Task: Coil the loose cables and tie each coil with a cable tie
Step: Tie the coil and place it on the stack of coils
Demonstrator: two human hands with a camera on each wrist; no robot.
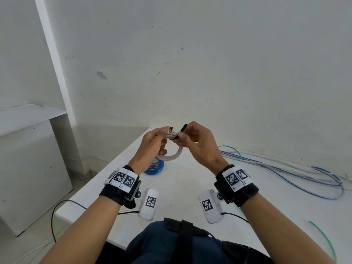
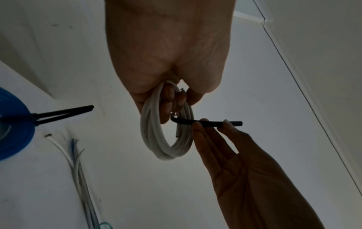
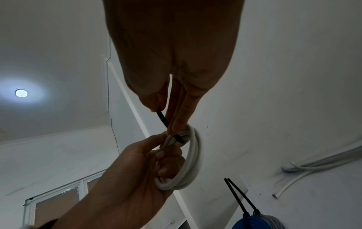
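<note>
2 tie tails (image 3: 242,199) — wrist views only

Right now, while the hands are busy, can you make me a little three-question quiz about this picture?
1. True or false: the left hand holds the white coil up off the table.
2. What does the right hand pinch? A) a green wire B) a black cable tie C) a plug
3. Fill in: the coil already lying on the table is ____.

Key: 1 true. 2 B. 3 blue; it already carries black ties.
</note>
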